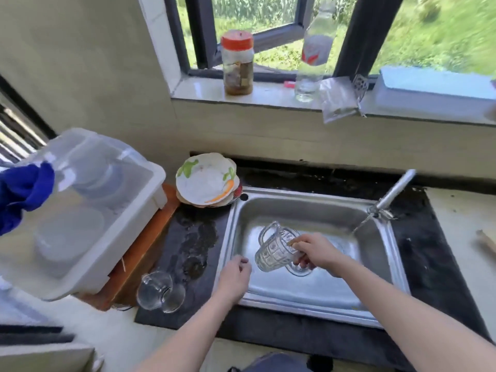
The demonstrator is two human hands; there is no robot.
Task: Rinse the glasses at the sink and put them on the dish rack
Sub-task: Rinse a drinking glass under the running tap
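Dish rack (142,234) holds plates (69,234); over the sink (308,208) right hand (318,251) grips a tilted glass (273,251), left hand (234,275) relaxed, empty

A home kitchen.
Steel sink (316,288) with running tap (394,191), stacked plates (206,181) (carrot pattern), jar (237,63) on the windowsill (268,95).

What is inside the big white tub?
Pale round dishes lie stacked in the white tub, with more near its back. A blue cloth covers the left corner, so what lies under it is hidden.
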